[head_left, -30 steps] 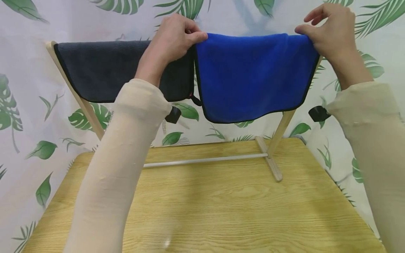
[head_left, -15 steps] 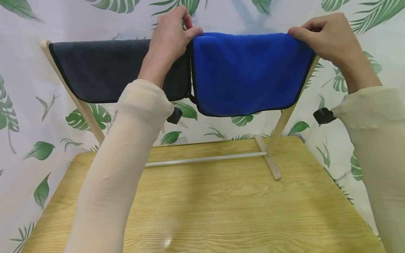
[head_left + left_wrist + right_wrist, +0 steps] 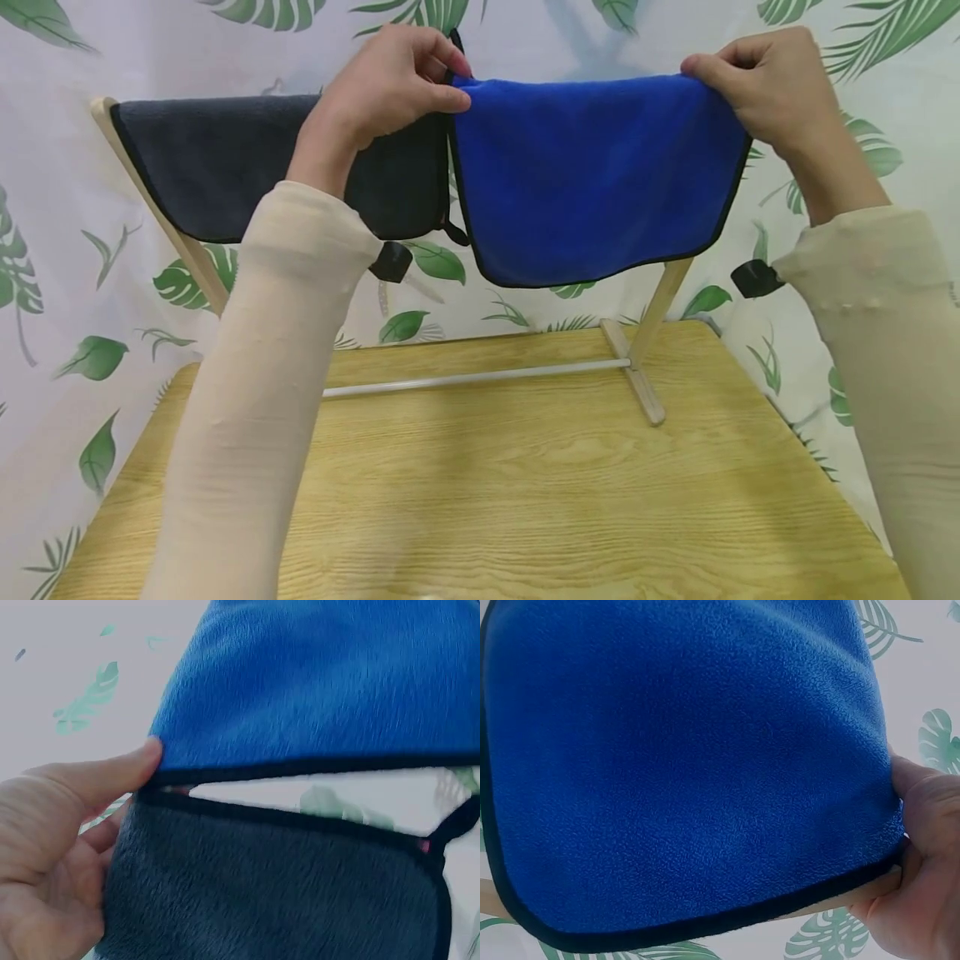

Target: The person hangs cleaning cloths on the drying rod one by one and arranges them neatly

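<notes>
A blue towel point(image 3: 600, 179) with black edging hangs over the top of a wooden rack. My left hand point(image 3: 378, 87) pinches its top left corner between thumb and fingers, where a bit of black edging sticks up. At the top right, my right hand point(image 3: 783, 87) grips the fold, the thumb in front. Beside it on the left hangs a dark grey towel point(image 3: 217, 167), partly hidden behind my left forearm. In the left wrist view the thumb point(image 3: 146, 761) presses the blue towel's corner, and a narrow gap separates the two towels.
The rack's right post point(image 3: 663, 304) stands on a wooden foot point(image 3: 637, 383) on the wood-grain table point(image 3: 525, 500). A white rod point(image 3: 472, 379) runs low across the rack. A black loop point(image 3: 456, 233) hangs from the grey towel. Leaf-patterned cloth covers the wall behind.
My left hand has moved a little left, and the blue towel's left edge has shifted with it. The right hand's raised fingers have come down onto the towel. Its lower edge rose, then dropped slightly.
</notes>
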The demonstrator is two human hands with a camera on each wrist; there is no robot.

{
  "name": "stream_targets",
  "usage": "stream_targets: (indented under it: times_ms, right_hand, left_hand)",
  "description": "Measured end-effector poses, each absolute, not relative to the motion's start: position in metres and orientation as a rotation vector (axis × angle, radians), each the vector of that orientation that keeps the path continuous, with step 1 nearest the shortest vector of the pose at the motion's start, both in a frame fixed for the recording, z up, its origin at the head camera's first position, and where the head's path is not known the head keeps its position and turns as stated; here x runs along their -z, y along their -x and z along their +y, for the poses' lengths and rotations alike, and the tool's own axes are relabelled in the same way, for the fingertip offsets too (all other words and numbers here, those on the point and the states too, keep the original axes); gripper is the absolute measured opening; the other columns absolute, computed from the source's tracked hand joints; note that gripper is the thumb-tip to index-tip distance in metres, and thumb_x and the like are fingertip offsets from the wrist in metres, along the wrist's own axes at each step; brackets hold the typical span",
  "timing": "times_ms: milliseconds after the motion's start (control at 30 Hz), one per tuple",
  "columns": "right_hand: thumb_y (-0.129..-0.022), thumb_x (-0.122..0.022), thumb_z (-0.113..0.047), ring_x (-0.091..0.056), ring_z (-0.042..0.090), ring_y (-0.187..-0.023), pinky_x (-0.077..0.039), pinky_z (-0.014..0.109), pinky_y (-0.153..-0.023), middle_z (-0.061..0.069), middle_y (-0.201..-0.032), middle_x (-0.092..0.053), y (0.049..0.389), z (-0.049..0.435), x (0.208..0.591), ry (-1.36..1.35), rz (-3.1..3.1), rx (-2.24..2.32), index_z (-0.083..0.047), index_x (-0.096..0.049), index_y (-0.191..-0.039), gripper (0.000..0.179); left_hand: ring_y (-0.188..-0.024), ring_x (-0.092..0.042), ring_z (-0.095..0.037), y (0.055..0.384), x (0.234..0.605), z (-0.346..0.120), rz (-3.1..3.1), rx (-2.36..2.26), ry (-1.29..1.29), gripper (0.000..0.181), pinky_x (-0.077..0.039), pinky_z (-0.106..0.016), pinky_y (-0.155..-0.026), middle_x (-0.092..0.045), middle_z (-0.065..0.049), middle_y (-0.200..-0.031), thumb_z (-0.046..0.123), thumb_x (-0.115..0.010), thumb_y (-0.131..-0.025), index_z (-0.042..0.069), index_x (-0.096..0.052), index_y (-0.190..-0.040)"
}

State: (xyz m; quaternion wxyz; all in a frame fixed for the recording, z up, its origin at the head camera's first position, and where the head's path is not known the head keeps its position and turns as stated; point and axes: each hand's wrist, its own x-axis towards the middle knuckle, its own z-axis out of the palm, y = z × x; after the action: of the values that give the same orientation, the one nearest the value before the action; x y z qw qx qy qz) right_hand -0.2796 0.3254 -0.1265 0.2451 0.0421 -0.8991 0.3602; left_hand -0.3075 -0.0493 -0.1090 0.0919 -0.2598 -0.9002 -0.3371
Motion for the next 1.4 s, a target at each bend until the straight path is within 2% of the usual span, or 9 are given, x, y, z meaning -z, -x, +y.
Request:
stream_targets:
  times_ms: [133, 233, 400, 600, 733, 833, 1000, 1200, 1400]
  right_hand:
    - [-0.099, -0.067, -0.045, -0.054, 0.009, -0.076, -0.043, 0.014, -0.068, -0.015, -0.078, -0.062, 0.279, 0.323, 0.126, -0.102, -2.462, -1.010, -0.025, -0.076, -0.095, 0.022]
    - [-0.100, -0.067, -0.045, -0.053, 0.010, -0.076, -0.043, 0.015, -0.067, -0.014, -0.078, -0.061, 0.279, 0.322, 0.126, -0.101, -2.466, -1.016, -0.025, -0.075, -0.093, 0.022]
    - [-0.100, -0.067, -0.045, -0.053, 0.010, -0.078, -0.044, 0.015, -0.069, -0.014, -0.081, -0.061, 0.280, 0.322, 0.127, -0.084, -2.475, -1.007, -0.022, -0.077, -0.099, 0.026]
    - [-0.099, -0.066, -0.049, -0.055, 0.010, -0.078, -0.045, 0.015, -0.073, -0.015, -0.081, -0.062, 0.279, 0.322, 0.127, -0.065, -2.477, -1.002, -0.020, -0.078, -0.105, 0.032]
    - [-0.098, -0.065, -0.051, -0.056, 0.010, -0.079, -0.046, 0.015, -0.074, -0.015, -0.082, -0.062, 0.278, 0.322, 0.126, -0.053, -2.487, -0.986, -0.018, -0.078, -0.107, 0.036]
    - [-0.099, -0.065, -0.051, -0.055, 0.011, -0.080, -0.045, 0.016, -0.074, -0.014, -0.083, -0.061, 0.278, 0.321, 0.126, -0.044, -2.494, -0.984, -0.020, -0.078, -0.106, 0.035]
    - [-0.099, -0.063, -0.052, -0.054, 0.011, -0.081, -0.045, 0.016, -0.075, -0.013, -0.084, -0.061, 0.278, 0.320, 0.127, -0.025, -2.495, -0.986, -0.019, -0.077, -0.109, 0.038]
    - [-0.099, -0.063, -0.053, -0.055, 0.010, -0.081, -0.046, 0.015, -0.076, -0.014, -0.084, -0.061, 0.279, 0.320, 0.127, -0.017, -2.490, -0.969, -0.015, -0.077, -0.114, 0.043]
    - [-0.100, -0.062, -0.053, -0.055, 0.010, -0.080, -0.046, 0.013, -0.073, -0.013, -0.083, -0.060, 0.279, 0.319, 0.125, -0.012, -2.509, -0.934, -0.013, -0.077, -0.114, 0.045]
  left_hand:
    - [-0.103, -0.052, -0.015, 0.309, 0.114, -0.046, -2.587, 1.096, 0.737, 0.024, -0.043, -0.025, -0.090, -0.057, -0.003, -0.113, 0.021, -0.062, -0.104, 0.011, -0.061, -0.126]
    - [-0.098, -0.052, -0.014, 0.311, 0.117, -0.040, -2.556, 1.052, 0.607, 0.019, -0.045, -0.023, -0.085, -0.057, -0.003, -0.111, 0.025, -0.059, -0.105, 0.014, -0.057, -0.121]
    - [-0.093, -0.053, -0.013, 0.312, 0.120, -0.033, -2.577, 0.866, 0.451, 0.029, -0.047, -0.021, -0.079, -0.061, -0.002, -0.114, 0.037, -0.058, -0.105, 0.015, -0.058, -0.123]
    - [-0.096, -0.049, -0.012, 0.311, 0.117, -0.041, -2.643, 0.811, 0.632, 0.042, -0.042, -0.025, -0.082, -0.060, 0.000, -0.106, 0.048, -0.058, -0.104, 0.014, -0.073, -0.125]
    - [-0.105, -0.051, -0.014, 0.310, 0.113, -0.049, -2.708, 0.824, 0.740, 0.042, -0.043, -0.028, -0.091, -0.063, -0.001, -0.119, 0.043, -0.063, -0.103, 0.014, -0.071, -0.133]
    - [-0.106, -0.051, -0.015, 0.309, 0.113, -0.051, -2.708, 0.813, 0.737, 0.039, -0.044, -0.028, -0.091, -0.063, -0.003, -0.122, 0.037, -0.062, -0.104, 0.015, -0.069, -0.135]
    - [-0.102, -0.051, -0.013, 0.310, 0.115, -0.043, -2.652, 0.776, 0.603, 0.038, -0.045, -0.023, -0.087, -0.063, -0.003, -0.119, 0.036, -0.055, -0.107, 0.015, -0.069, -0.135]
    - [-0.099, -0.052, -0.011, 0.309, 0.119, -0.034, -2.582, 0.765, 0.459, 0.034, -0.048, -0.019, -0.086, -0.063, -0.003, -0.117, 0.033, -0.053, -0.108, 0.015, -0.067, -0.134]
    - [-0.091, -0.049, -0.011, 0.309, 0.120, -0.041, -2.585, 0.771, 0.576, 0.038, -0.041, -0.023, -0.077, -0.058, -0.001, -0.099, 0.041, -0.054, -0.107, 0.012, -0.074, -0.123]
